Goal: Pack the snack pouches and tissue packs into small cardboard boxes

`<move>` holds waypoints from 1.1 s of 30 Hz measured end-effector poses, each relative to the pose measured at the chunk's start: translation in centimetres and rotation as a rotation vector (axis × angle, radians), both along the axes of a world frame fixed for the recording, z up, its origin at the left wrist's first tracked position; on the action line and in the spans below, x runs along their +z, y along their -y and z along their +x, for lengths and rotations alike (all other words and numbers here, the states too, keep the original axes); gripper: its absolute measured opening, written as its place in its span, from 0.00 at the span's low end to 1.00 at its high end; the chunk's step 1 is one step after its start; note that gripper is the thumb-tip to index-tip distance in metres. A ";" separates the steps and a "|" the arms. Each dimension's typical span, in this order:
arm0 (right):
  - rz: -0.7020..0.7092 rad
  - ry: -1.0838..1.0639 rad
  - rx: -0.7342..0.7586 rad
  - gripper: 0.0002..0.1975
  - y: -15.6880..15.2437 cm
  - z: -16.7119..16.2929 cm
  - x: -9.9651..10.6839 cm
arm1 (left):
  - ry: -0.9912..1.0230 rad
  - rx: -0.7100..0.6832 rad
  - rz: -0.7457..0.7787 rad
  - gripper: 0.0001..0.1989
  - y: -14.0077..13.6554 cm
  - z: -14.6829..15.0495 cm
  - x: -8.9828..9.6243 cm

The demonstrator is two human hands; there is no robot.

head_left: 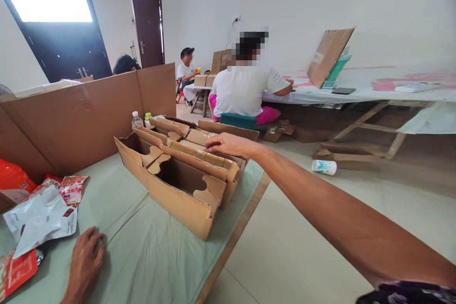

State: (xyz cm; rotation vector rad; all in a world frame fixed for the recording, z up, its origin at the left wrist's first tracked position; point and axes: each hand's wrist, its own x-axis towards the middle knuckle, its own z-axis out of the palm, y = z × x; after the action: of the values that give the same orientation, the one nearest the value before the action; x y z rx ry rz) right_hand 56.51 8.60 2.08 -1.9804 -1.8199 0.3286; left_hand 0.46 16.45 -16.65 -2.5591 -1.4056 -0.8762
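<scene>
Several open, narrow cardboard boxes stand side by side on the green table cover, with notched flaps and dark insides. My right hand reaches across to the boxes at the back right; its fingers are bent down together on a cardboard edge, and the thumb is mostly hidden. On the cover at the lower left rests my left hand, fingers apart and loosely bent, holding nothing. Close to it lie white pouches, a red-and-white packet and a red pouch.
A tall cardboard panel stands along the table's far side, near a clear bottle. The table's wooden edge runs along the right. A person in white sits at another table. A white-and-blue cup lies on the floor.
</scene>
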 end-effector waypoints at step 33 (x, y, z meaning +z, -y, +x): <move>0.078 0.340 -0.247 0.21 0.2 -1.4 -1.2 | 0.001 -0.055 0.099 0.17 -0.4 1.1 -2.0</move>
State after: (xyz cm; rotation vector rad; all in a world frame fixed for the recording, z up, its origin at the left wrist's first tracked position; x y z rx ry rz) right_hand 55.15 8.36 0.92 -2.2802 -1.7161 -0.1625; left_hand 1.57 16.87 -18.64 -2.5351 -1.2637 -0.9312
